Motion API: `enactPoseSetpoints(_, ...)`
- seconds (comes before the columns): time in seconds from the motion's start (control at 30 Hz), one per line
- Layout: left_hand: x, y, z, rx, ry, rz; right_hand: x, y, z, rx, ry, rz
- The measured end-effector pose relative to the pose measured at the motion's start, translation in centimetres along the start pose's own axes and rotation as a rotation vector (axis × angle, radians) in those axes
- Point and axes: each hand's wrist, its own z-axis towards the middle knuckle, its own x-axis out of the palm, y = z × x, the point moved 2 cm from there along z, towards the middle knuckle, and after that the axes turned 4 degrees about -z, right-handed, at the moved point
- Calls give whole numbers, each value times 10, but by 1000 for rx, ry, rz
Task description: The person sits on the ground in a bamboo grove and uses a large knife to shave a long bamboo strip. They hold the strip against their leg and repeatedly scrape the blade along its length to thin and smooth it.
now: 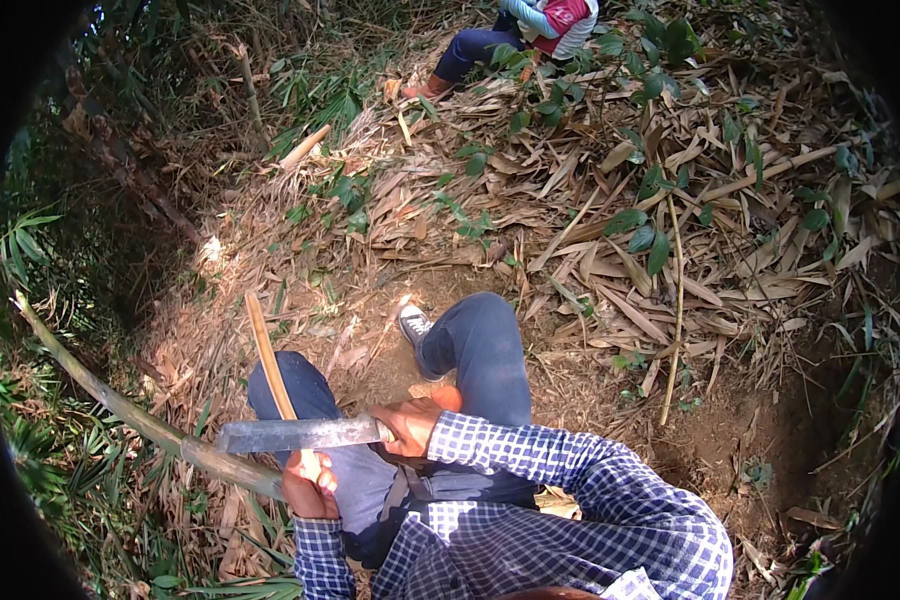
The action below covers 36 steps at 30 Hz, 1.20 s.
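My left hand (311,487) is closed round the lower end of a split bamboo strip (266,350), which stands up and leans away from me over my left leg. In my right hand (408,425) is a machete (295,434), gripped at its handle. Its broad grey blade points left and lies across the strip just above my left hand. Blade and strip overlap here; how deep the edge sits in the bamboo I cannot tell. Beside my right hand shows a rounded orange thing (447,398), too little visible to name.
A long green-brown bamboo pole (135,415) slants from the left toward my lap. My bent knees (485,350) rise in front. Dry bamboo leaves (610,270) cover the slope. Another person (480,50) sits at the top. A thin stick (676,310) lies to the right.
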Motion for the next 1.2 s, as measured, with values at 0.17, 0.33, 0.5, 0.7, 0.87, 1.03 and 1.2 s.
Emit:
enactPoseSetpoints(0.17, -6, 1, 1, -20, 26, 15, -27, 22, -2, 69, 80, -47)
enactPoseSetpoints(0.33, -20, 1, 4, -23, 8, -4, -46, 49, -1, 91, 71, -46)
enactPoseSetpoints(0.5, -2, -9, -17, 22, 53, 64, -39, 48, 3, 104, 49, -110)
enactPoseSetpoints(0.7, -7, -10, -27, 42, 65, 107, -28, 38, 11, -29, 0, -272)
enactPoseSetpoints(0.87, 1, -19, -35, 3, 47, 170, -36, 26, 36, 65, -31, -355)
enactPoseSetpoints(1.03, -4, -20, -42, 2, 27, 229, -41, 35, 30, -26, 8, -323)
enactPoseSetpoints(1.2, -12, -16, -47, 7, 23, 261, -52, 23, 54, 76, -45, -356)
